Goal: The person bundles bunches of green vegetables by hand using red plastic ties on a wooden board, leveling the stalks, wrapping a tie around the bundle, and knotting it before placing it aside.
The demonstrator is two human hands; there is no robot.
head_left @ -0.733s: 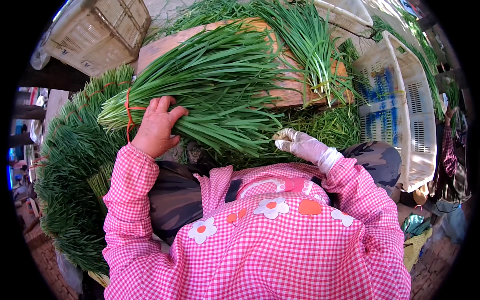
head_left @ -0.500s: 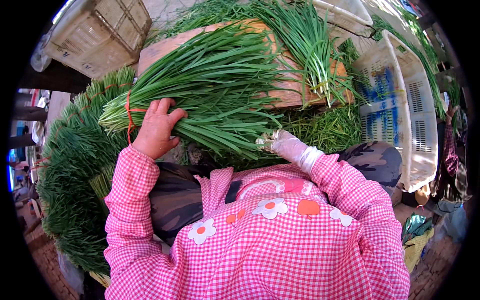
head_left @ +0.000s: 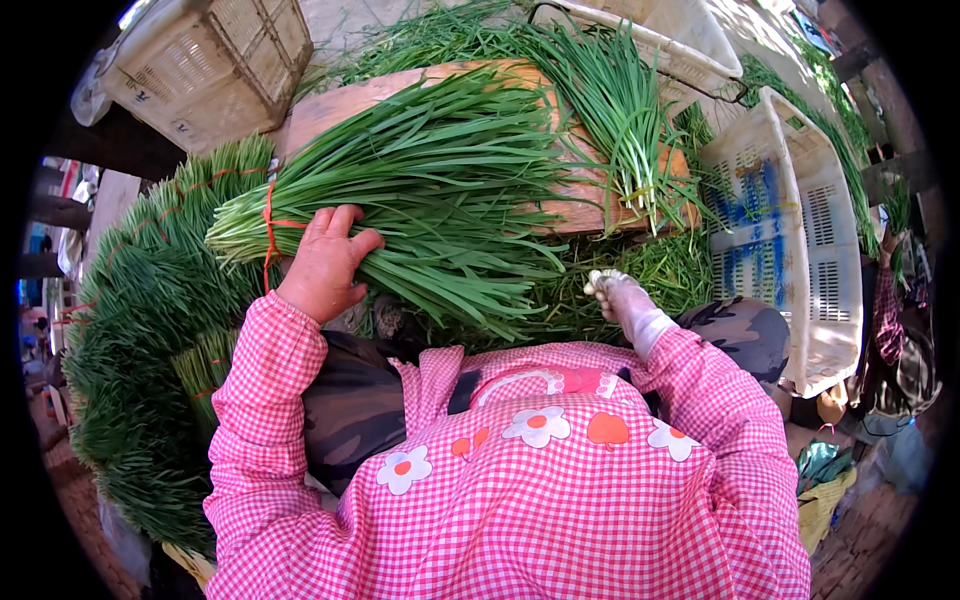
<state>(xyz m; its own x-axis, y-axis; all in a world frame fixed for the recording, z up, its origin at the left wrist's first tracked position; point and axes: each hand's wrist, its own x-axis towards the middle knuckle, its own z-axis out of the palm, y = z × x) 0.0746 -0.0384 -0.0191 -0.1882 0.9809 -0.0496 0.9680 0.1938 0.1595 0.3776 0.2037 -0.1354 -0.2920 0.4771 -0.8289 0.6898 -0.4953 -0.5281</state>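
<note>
A large bunch of garlic chives (head_left: 430, 170), bound near its pale stem end with a red tie (head_left: 270, 225), lies across a wooden board (head_left: 350, 95). My bare left hand (head_left: 325, 262) grips the near side of the bunch just right of the tie, its fingertips over the leaves. Apart from the bunch, my right hand (head_left: 625, 300) wears a thin whitish glove. Its fingers are curled in above loose leaves (head_left: 650, 270), and what they hold, if anything, is hidden. A smaller group of loose chives (head_left: 610, 110) rests on the board's right side.
Tied bunches of chives (head_left: 150, 330) are stacked along my left. A pale plastic crate (head_left: 210, 75) stands at the far left, a blue-marked crate (head_left: 800, 250) at the right, and another crate (head_left: 690, 35) at the far right. Scattered leaves (head_left: 430, 40) lie behind the board.
My right hand has moved right, away from the leaf tips of the bunch, and its fingers are curled. My left hand keeps its place on the bunch. The whole view has shifted slightly.
</note>
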